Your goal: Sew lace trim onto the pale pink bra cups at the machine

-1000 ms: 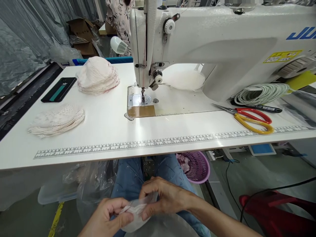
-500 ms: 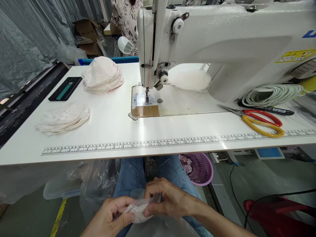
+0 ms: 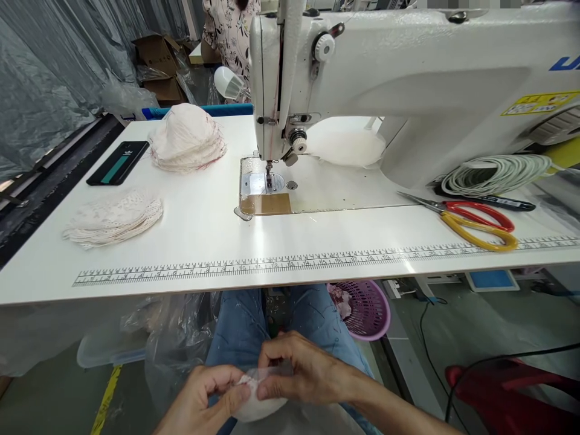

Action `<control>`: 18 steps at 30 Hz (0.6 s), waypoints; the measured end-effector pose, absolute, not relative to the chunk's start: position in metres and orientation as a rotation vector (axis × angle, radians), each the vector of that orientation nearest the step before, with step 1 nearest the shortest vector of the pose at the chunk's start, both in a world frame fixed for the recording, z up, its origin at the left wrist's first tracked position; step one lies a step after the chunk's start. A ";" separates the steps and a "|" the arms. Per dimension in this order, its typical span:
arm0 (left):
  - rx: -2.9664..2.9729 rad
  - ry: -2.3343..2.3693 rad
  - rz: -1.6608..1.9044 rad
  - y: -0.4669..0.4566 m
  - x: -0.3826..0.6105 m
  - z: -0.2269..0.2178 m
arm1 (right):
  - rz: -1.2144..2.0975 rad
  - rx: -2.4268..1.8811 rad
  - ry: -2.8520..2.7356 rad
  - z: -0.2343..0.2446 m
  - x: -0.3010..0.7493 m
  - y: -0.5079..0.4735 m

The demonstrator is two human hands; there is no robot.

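Over my lap, below the table edge, both hands pinch a small white fabric piece with a lacy part and a sheer layer. My left hand grips its left side between thumb and fingers. Close beside it, my right hand holds the upper right edge, thumb in front. The fingers hide part of the cloth. A white sewing machine stands on the table above my hands. To its left are a stack of lace pieces and a taller stack of cream fabric cups.
A black phone lies left on the white table. Scissors and a coil of white cord sit at right. A purple basket with scraps stands below. Someone in a floral top is behind the machine.
The fabric piece has turned in my fingers, showing more of its smooth rounded white side. My right hand has shifted slightly left and the view has moved a little.
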State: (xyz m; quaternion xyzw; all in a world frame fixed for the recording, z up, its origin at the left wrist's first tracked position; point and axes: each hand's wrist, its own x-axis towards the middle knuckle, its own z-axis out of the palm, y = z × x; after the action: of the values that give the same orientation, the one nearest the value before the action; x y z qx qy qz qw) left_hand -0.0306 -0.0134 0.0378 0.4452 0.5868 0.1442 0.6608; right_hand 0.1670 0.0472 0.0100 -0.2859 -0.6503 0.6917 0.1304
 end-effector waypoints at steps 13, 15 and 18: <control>0.818 1.415 0.474 -0.026 -0.024 0.018 | 2.068 -0.831 -1.743 0.004 0.170 0.043; 0.827 1.411 0.468 -0.024 -0.023 0.020 | 2.075 -0.837 -1.759 0.006 0.171 0.043; 0.863 1.406 0.471 -0.022 -0.023 0.023 | 2.091 -0.842 -1.786 0.008 0.172 0.043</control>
State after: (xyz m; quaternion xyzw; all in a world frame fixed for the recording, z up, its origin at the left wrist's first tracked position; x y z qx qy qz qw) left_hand -0.0225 -0.0221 0.0230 0.3804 0.6198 0.2075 0.6543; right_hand 0.1716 0.0433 0.0075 -0.2902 -0.6156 0.7206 0.1322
